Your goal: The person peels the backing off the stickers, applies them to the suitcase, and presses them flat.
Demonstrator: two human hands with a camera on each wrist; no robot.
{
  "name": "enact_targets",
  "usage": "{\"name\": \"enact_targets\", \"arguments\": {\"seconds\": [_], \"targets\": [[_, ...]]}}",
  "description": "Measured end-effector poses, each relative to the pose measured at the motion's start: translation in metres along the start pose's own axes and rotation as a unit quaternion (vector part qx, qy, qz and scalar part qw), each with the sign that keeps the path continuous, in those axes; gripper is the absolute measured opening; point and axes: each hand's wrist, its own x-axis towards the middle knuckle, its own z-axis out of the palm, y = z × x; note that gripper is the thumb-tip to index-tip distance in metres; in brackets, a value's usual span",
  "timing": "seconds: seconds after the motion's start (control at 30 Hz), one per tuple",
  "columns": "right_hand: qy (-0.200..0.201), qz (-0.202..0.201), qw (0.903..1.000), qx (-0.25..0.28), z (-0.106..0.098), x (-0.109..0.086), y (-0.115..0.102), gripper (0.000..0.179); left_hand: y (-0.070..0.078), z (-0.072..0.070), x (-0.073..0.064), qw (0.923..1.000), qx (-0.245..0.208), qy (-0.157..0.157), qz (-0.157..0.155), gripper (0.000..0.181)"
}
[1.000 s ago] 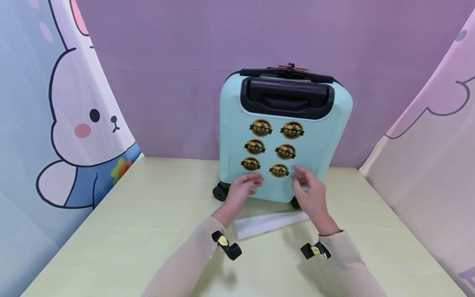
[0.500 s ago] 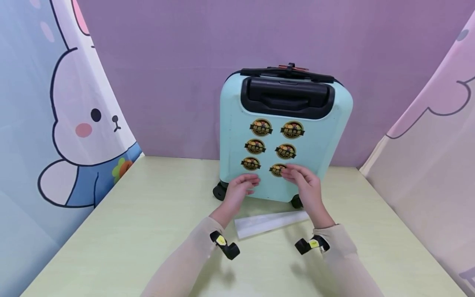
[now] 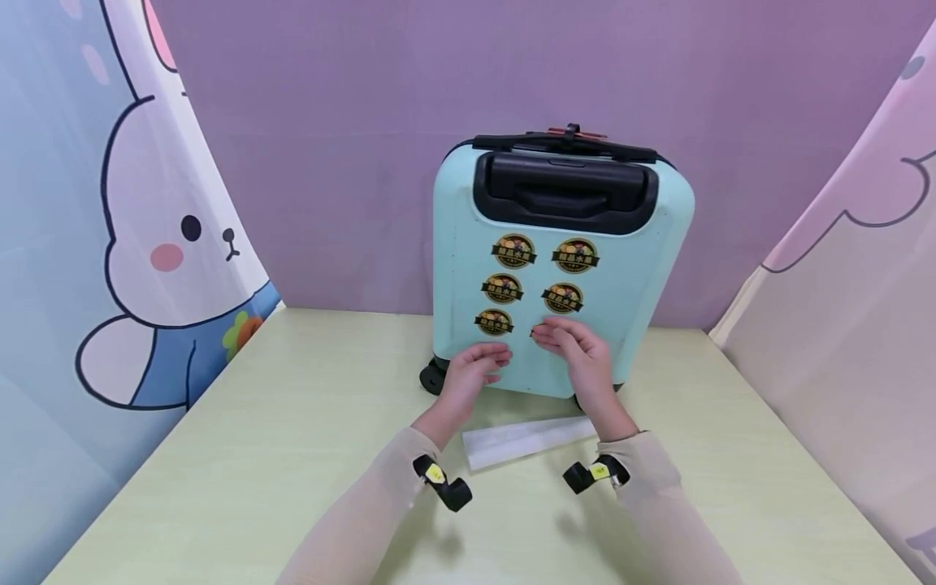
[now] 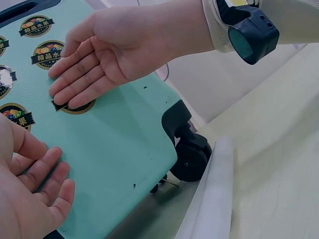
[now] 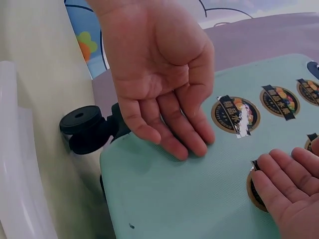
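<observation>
A mint-green suitcase (image 3: 629, 268) stands on the table, with two columns of round black-and-gold fruit stickers on its face. My right hand (image 3: 578, 353) lays its nearly straight fingers over the lowest right sticker (image 4: 82, 107). Most of that sticker is hidden in the head view; its lower edge shows in the left wrist view. My left hand (image 3: 471, 374), fingers loosely bent and holding nothing, is close to the case's lower left part. Just above its fingertips is the lowest left sticker (image 3: 494, 322), which carries a bright glare in the right wrist view (image 5: 235, 115).
A folded white paper strip (image 3: 519, 443) lies on the pale table (image 3: 292, 487) in front of the case. A black wheel (image 3: 433, 376) shows at the case's lower left. Behind is a purple backdrop (image 3: 329, 162); a rabbit-print curtain (image 3: 146, 244) hangs at the left.
My right hand has moved left from beside the lowest right sticker to lie over it, its fingers straightening. My left hand has shifted only slightly left; the suitcase stays put.
</observation>
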Motion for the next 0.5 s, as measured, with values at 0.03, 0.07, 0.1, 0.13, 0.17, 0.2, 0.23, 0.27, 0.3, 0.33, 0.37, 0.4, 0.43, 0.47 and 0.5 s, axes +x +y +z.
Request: {"name": "enact_targets", "arguments": {"seconds": [0.03, 0.07, 0.1, 0.13, 0.17, 0.2, 0.23, 0.27, 0.3, 0.33, 0.37, 0.4, 0.43, 0.47, 0.5], "targets": [[-0.001, 0.003, 1.0, -0.001, 0.0014, 0.0, 0.0007, 0.03, -0.0005, -0.0003, -0.0001, 1.0, 0.0, 0.001, 0.0, 0.031], [-0.003, 0.007, 1.0, -0.003, 0.0027, -0.0002, 0.0014, 0.03, -0.001, -0.0008, -0.0001, 1.0, 0.001, 0.001, 0.0, 0.031], [-0.006, 0.011, 0.9999, -0.006, 0.0038, -0.0005, 0.0022, 0.03, -0.0014, -0.0011, -0.0005, 1.0, 0.001, 0.001, -0.001, 0.031], [-0.01, 0.017, 0.9998, -0.009, 0.0047, -0.0011, 0.0029, 0.03, -0.0021, -0.0015, -0.0006, 1.0, 0.001, 0.002, -0.001, 0.031], [-0.015, 0.022, 0.9996, -0.013, 0.0052, -0.0019, 0.0035, 0.031, -0.0027, -0.0019, -0.0004, 1.0, 0.001, 0.002, -0.002, 0.031], [-0.019, 0.028, 0.9993, -0.016, 0.0056, -0.0028, 0.0042, 0.031, -0.0032, -0.0023, -0.0005, 1.0, 0.002, 0.003, -0.003, 0.031], [-0.023, 0.033, 0.999, -0.019, 0.0057, -0.0038, 0.0049, 0.031, -0.0036, -0.0026, -0.0006, 1.0, 0.002, 0.003, -0.003, 0.03], [-0.027, 0.038, 0.9987, -0.021, 0.0056, -0.0048, 0.0055, 0.032, -0.0039, -0.0029, -0.0006, 1.0, 0.003, 0.003, -0.003, 0.03], [-0.03, 0.042, 0.9984, -0.021, 0.0052, -0.0058, 0.0061, 0.032, -0.0039, -0.003, -0.0007, 1.0, 0.004, 0.003, -0.003, 0.03], [-0.033, 0.046, 0.9982, -0.02, 0.0045, -0.0067, 0.0066, 0.032, -0.0041, -0.0033, -0.0003, 1.0, 0.004, 0.003, -0.003, 0.03], [-0.036, 0.049, 0.998, -0.018, 0.0038, -0.0074, 0.007, 0.033, -0.0039, -0.0035, -0.0002, 1.0, 0.005, 0.003, -0.003, 0.03], [-0.037, 0.052, 0.9979, -0.014, 0.003, -0.008, 0.0075, 0.033, -0.0038, -0.0037, -0.0003, 1.0, 0.006, 0.004, -0.003, 0.03], [-0.039, 0.056, 0.9976, -0.008, 0.0019, -0.0085, 0.0077, 0.034, -0.0033, -0.0038, -0.0004, 1.0, 0.006, 0.005, -0.003, 0.03], [-0.041, 0.06, 0.9974, -0.002, 0.0007, -0.0089, 0.0078, 0.035, -0.0031, -0.0041, -0.0003, 1.0, 0.007, 0.006, -0.003, 0.03], [-0.041, 0.064, 0.9971, 0.006, -0.0008, -0.0092, 0.0081, 0.036, -0.0026, -0.0044, -0.0002, 0.9999, 0.007, 0.007, -0.003, 0.03]]}}
